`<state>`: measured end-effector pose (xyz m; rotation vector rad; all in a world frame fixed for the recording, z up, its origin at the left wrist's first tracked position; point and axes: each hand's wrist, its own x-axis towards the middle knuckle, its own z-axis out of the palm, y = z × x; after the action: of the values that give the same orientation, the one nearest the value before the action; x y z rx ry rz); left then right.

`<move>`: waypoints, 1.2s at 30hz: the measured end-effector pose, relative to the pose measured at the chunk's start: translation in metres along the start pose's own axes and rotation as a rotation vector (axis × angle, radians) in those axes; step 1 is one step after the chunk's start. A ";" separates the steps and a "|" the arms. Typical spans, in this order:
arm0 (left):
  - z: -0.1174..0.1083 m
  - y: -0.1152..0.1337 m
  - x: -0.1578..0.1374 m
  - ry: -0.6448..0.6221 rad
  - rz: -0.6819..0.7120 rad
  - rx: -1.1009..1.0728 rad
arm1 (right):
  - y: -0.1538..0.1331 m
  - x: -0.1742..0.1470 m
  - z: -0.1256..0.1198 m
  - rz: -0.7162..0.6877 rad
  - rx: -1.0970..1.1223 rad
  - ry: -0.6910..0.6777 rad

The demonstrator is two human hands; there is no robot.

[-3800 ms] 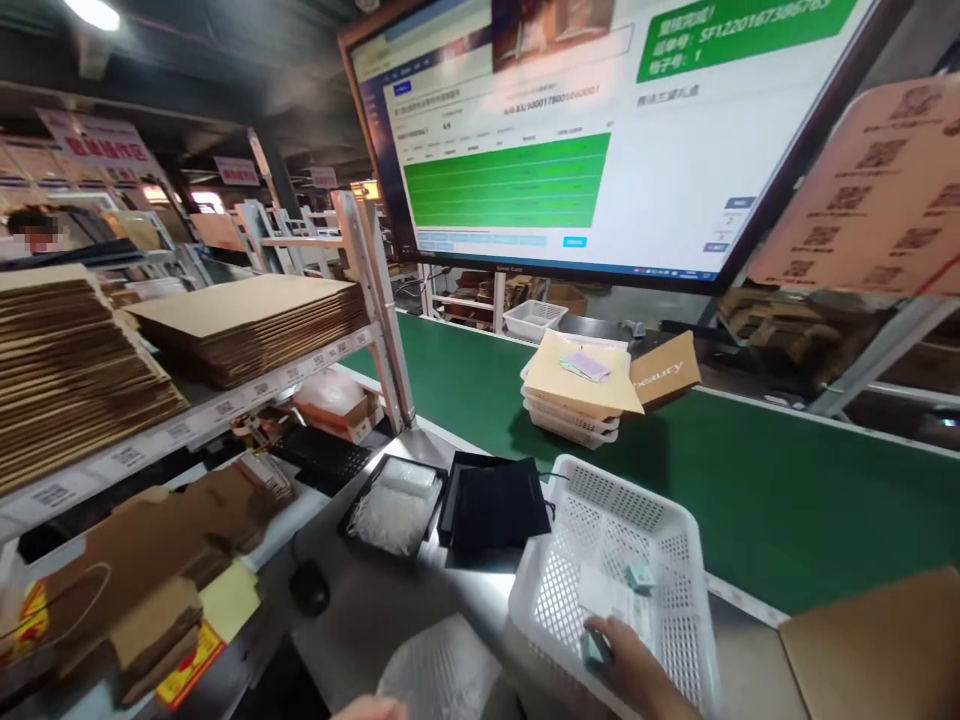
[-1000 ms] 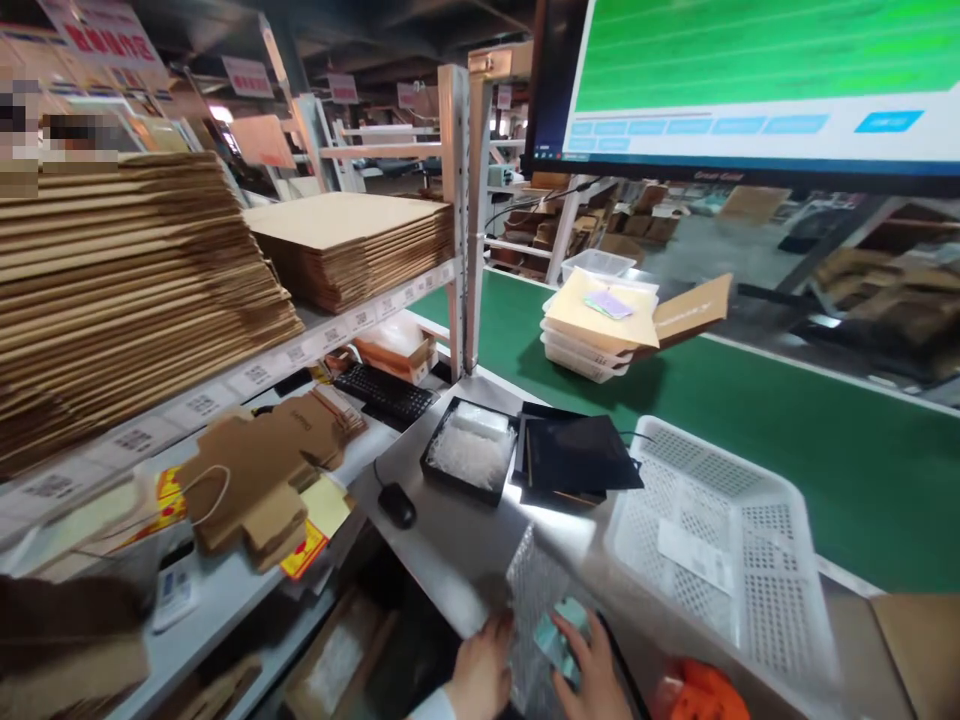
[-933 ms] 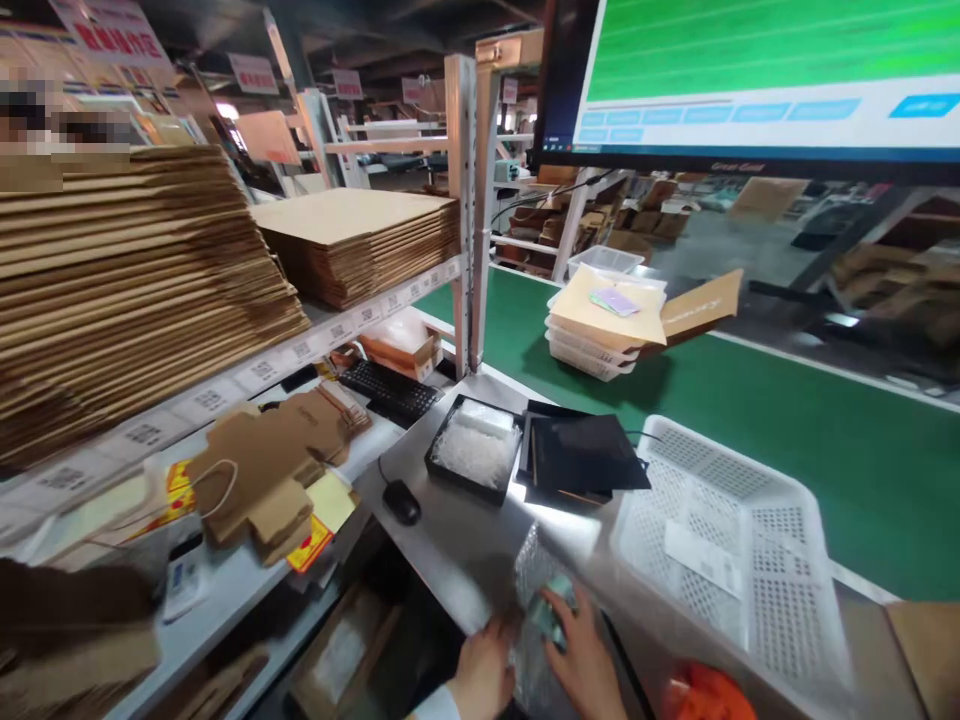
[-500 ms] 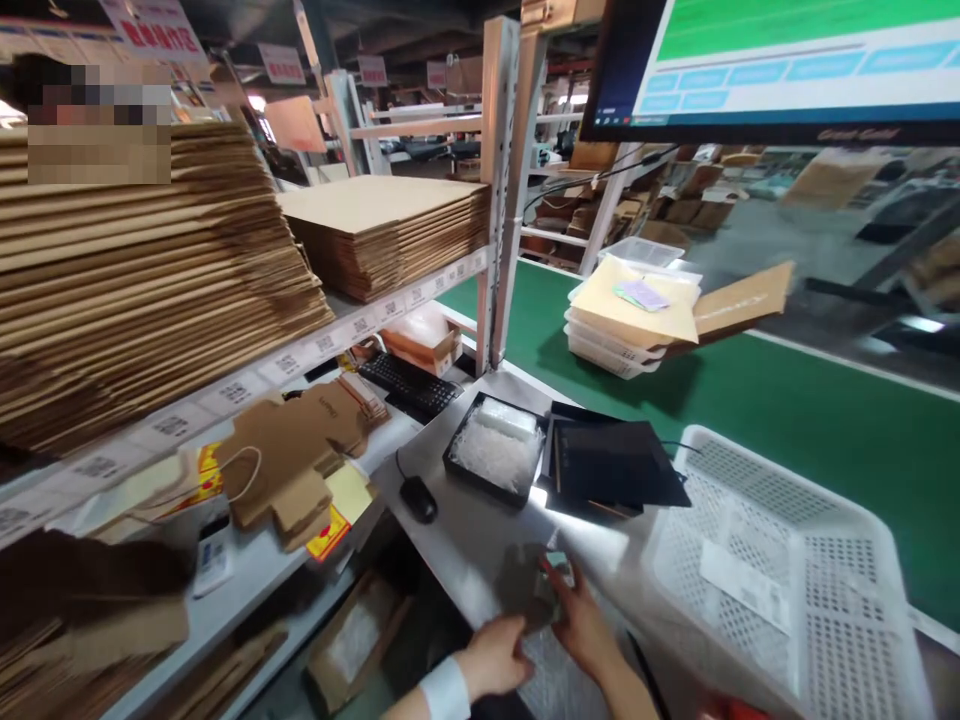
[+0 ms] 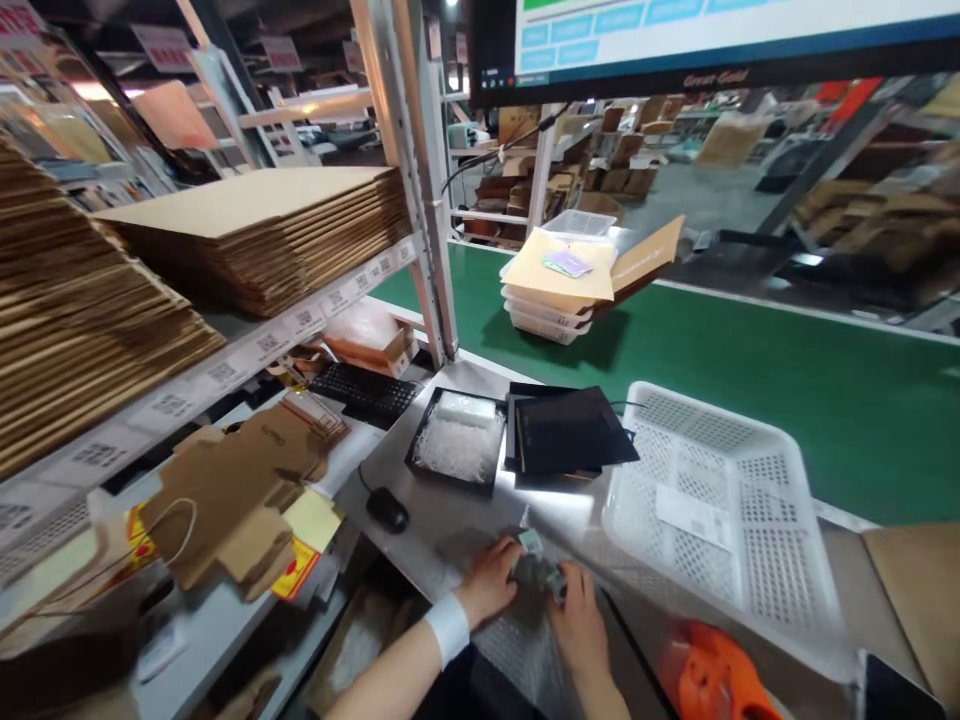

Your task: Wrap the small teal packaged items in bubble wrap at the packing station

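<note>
Left hand (image 5: 491, 582) is brought onto the mint item (image 5: 530, 542), pinched by right hand (image 5: 579, 620) too, left of basket (image 5: 776, 590); long axis unclear.

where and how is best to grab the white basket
Probably by the rim of the basket at its left and right ends, coming down from above: it sits upright, open side up, so the rim is exposed. On the left, favour the near corner, since a corner of the dark flat item overlaps that end in view.
</note>
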<state>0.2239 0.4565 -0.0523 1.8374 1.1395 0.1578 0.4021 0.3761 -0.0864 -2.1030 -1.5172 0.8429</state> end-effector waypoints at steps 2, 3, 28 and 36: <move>0.000 -0.002 0.001 0.003 0.022 -0.001 | -0.003 -0.005 0.009 0.013 0.023 0.024; -0.001 -0.003 0.001 0.004 0.033 -0.001 | -0.003 -0.008 0.013 0.019 0.031 0.027; -0.001 -0.012 0.002 0.055 0.089 -0.011 | 0.023 -0.004 0.019 0.042 0.272 0.150; 0.004 -0.020 0.001 0.036 0.086 0.002 | 0.023 -0.018 0.029 -0.075 0.047 0.261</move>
<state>0.2140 0.4578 -0.0697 1.8930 1.0854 0.2405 0.3943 0.3513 -0.1185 -2.0183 -1.4143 0.5465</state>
